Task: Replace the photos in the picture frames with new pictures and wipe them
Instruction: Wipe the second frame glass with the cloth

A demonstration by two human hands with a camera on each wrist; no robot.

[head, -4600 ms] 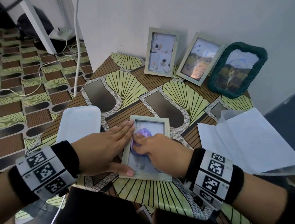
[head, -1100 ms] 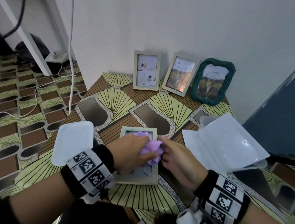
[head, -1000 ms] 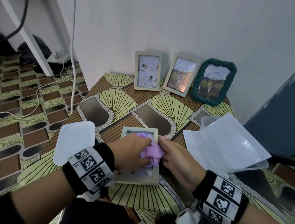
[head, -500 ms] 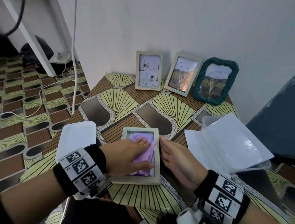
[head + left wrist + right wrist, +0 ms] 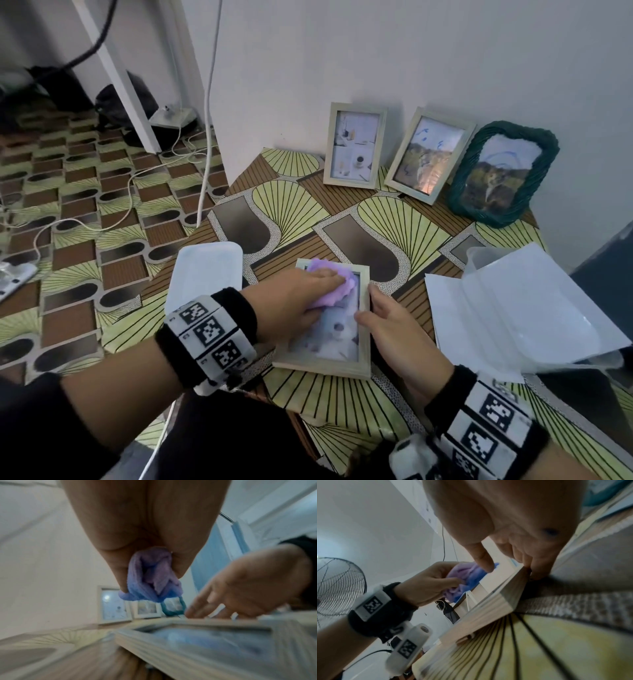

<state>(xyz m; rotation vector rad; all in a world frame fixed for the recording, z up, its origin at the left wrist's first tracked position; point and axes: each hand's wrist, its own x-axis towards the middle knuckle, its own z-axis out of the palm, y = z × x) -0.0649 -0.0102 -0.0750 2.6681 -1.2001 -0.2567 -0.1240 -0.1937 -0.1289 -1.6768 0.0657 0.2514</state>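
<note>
A pale wooden picture frame (image 5: 363, 363) lies flat on the patterned table, photo side up. My left hand (image 5: 318, 284) grips a bunched purple cloth (image 5: 332, 291) and presses it on the far end of the glass. In the left wrist view the cloth (image 5: 150, 580) sits wadded between thumb and fingers above the frame (image 5: 188, 649). My right hand (image 5: 368, 305) lies along the frame's right side, its straight fingers against the outer edge and its thumb over the rail. The right wrist view shows that edge of the frame (image 5: 488, 612) and the cloth (image 5: 465, 577) beyond it.
Two pale wooden frames (image 5: 354, 150) (image 5: 430, 156) and a green woven one (image 5: 500, 174) lean on the wall at the back. A white lid (image 5: 205, 274) lies left of the flat frame. White sheets and a clear sleeve (image 5: 513, 308) lie right. Cables (image 5: 102, 205) trail on the floor.
Earlier my right hand wiped while the left steadied the frame. The cloth passed to my left hand, which has slid it up the glass to the far end; the right hand stays at the side.
</note>
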